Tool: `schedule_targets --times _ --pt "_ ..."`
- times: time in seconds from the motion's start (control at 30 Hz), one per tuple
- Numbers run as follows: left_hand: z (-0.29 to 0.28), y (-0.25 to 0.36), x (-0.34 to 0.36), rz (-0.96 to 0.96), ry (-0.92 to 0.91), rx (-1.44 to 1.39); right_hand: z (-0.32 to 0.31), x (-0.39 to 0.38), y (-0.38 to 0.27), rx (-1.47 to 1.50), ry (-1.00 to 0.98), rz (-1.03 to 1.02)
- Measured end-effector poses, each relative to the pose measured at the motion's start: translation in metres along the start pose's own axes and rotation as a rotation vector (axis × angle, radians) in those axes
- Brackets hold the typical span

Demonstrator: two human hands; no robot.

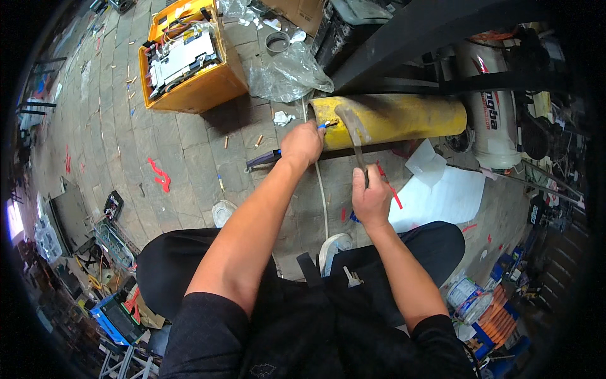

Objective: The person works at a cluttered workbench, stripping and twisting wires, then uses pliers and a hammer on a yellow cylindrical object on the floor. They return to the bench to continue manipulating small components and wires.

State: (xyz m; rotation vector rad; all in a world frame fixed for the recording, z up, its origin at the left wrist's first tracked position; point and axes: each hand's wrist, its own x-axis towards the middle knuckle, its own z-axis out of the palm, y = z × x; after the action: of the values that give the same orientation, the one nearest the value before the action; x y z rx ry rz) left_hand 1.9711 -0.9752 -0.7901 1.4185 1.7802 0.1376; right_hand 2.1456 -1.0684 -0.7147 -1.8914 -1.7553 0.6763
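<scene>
Presently, dark-blue length [265, 159]: seen protruding on the far left of the fist, with a blue tip shown at the other side, near the yellow end; judged light and fairly stiff, as no sag is seen. Best gripped close behind the tip, where wobble is limited.
Left hand [303, 143]: fingers curled round the dark-blue length, which is pinched just beside the cylinder's left end; the exact finger placement is hidden.
Hammer-like tool [353, 125]: held upright in the view, grey head over the cylinder's near side; contact cannot be told. Judged head-heavy and rigid; better control is expected low on the handle, as held.
Right hand [371, 197]: closed in a fist around the handle, thumb laid along it.
Yellow cylinder [410, 117]: laid on its side on the paved floor [189, 183], ahead of both hands; judged heavy, hard and apt to roll, with scuffed paint. To be lifted, both ends should be taken.
</scene>
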Motion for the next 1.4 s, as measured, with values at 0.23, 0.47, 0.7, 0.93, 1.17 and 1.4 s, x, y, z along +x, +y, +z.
schedule_targets --times 0.23,0.47,0.7,0.93,1.17,1.4 --pt "0.000 0.004 0.004 0.002 0.021 0.010 0.003 0.006 -0.005 -0.083 -0.005 0.023" --pt "0.009 -0.002 0.002 0.032 0.067 0.008 0.001 0.008 -0.004 -0.126 -0.034 0.025" --pt "0.007 0.003 0.000 0.014 0.060 0.032 0.005 0.012 0.010 -0.220 -0.100 0.077" --pt "0.010 0.001 -0.003 -0.005 0.062 0.037 0.000 0.016 -0.004 -0.293 -0.174 0.080" --pt "0.012 0.003 -0.006 -0.002 0.100 0.044 0.007 0.014 0.016 -0.364 -0.154 0.085" --pt "0.007 0.011 -0.009 -0.003 0.124 0.041 0.000 0.007 0.016 -0.142 -0.059 0.013"
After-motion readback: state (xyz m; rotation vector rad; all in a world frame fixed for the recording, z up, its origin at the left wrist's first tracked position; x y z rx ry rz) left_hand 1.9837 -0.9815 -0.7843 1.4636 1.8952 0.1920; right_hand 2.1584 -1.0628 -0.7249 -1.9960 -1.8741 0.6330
